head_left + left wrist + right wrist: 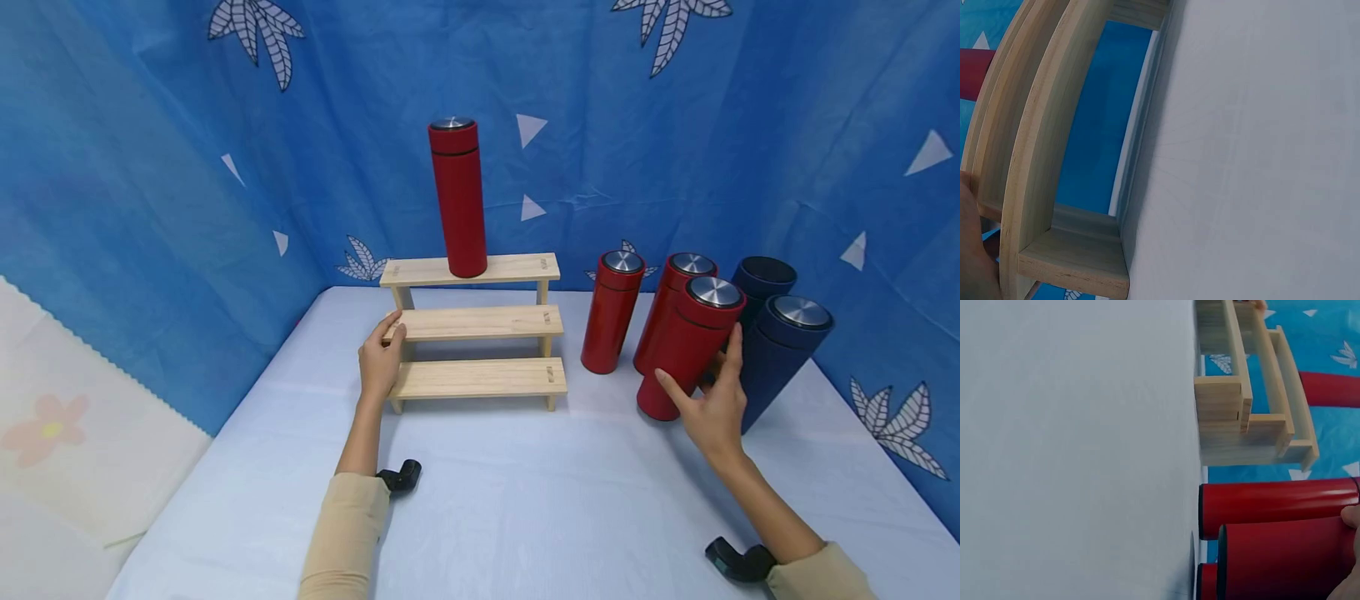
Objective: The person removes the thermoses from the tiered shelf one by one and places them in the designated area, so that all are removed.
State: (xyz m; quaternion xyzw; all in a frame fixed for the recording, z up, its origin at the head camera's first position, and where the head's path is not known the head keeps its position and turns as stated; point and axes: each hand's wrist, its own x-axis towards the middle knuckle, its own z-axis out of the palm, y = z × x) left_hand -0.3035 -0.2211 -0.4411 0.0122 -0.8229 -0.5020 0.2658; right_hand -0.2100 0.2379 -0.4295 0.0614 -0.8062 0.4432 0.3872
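Observation:
A three-tier wooden step shelf (480, 379) stands on the table, and my left hand (379, 360) holds the left end of its middle tier. In the left wrist view, part of that hand (974, 250) shows at the lower left beside the wood. At the right, my right hand (716, 408) grips a red thermos flask (686, 350) with a silver lid, thumb on the near side and fingers round the far side. The same flask (1285, 559) lies across the lower right of the right wrist view. One red flask (461, 200) stands upright on the top tier.
Two more red flasks, one at the left (613, 321) and one (663, 308) partly behind the held flask, stand right of the shelf. Two dark blue flasks, the nearer (783, 358) and the farther (761, 279), are beside the right hand. A blue patterned curtain (375, 125) hangs behind.

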